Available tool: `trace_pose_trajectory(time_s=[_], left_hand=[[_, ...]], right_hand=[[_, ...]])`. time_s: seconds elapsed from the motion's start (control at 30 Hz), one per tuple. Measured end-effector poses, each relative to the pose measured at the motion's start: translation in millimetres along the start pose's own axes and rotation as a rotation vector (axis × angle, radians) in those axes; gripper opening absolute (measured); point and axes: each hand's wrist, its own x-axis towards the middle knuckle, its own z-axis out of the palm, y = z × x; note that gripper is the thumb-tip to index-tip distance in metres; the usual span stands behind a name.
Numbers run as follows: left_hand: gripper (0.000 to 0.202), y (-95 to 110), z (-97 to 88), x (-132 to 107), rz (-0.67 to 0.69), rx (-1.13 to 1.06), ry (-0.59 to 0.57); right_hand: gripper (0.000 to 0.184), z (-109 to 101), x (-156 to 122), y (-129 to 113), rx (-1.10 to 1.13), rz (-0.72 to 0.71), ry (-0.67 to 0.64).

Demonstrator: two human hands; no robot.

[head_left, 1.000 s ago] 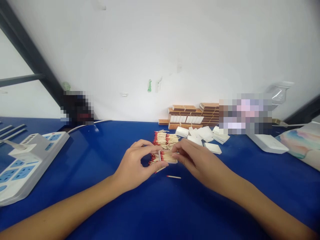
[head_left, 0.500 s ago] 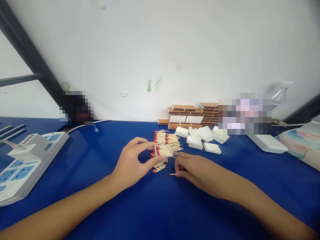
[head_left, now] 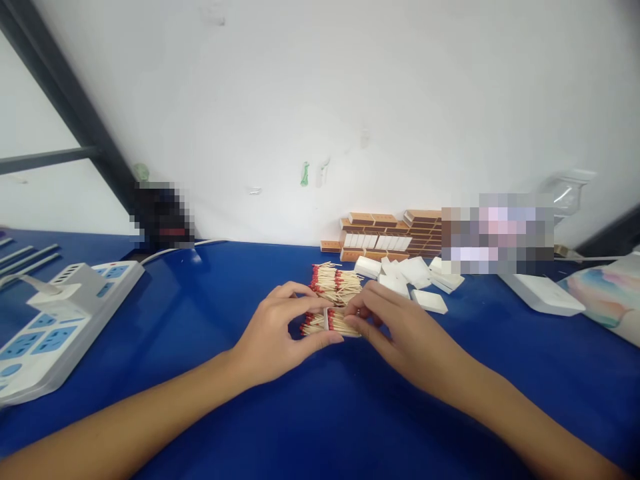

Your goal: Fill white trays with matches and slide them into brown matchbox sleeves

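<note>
Bare forearms angle inward, left hand in a wide pinch (thumb lowest), right hand loosely curled

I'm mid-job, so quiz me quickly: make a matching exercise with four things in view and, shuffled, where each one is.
Things
1. White rectangular matchbox tray holding red-headed wooden matches
2. Stacked brown matchboxes
3. White power strip with blue sockets
4. Small white rectangular boxes

Places
A. In a loose jumble, just beyond the right hand
B. Against the white wall
C. Between the left hand and the right hand
D. At the left of the blue table

Pairs: 1-C, 2-B, 3-D, 4-A
</note>
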Motion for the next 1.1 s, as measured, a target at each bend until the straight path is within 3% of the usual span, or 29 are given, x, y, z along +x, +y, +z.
trace_pose_trajectory(time_s=[0.23, 0.43, 0.7, 0.93, 1.1], left_hand=[[0.033, -4, -3.1, 4, -0.122, 0.020, 0.122], [0.031, -5, -4.3, 6, -0.134, 0.043, 0.160], [0.034, -7, -3.9, 5, -0.118, 0.072, 0.153], [0.033, -8, -3.2, 5, -0.143, 0.147, 0.150], [0.034, -8, -1.4, 3, -0.112, 0.158, 0.093]], right_hand=[[0.010, -4, 3, 10, -0.048, 0.060, 0.098], [0.008, 7, 3, 20, -0.200, 0.164, -0.196], [0.014, 7, 3, 24, -0.226, 0.161, -0.261], [0.018, -11, 1, 37, -0.312, 0.176, -0.035], [0.015, -8, 4, 28, -0.256, 0.129, 0.040]])
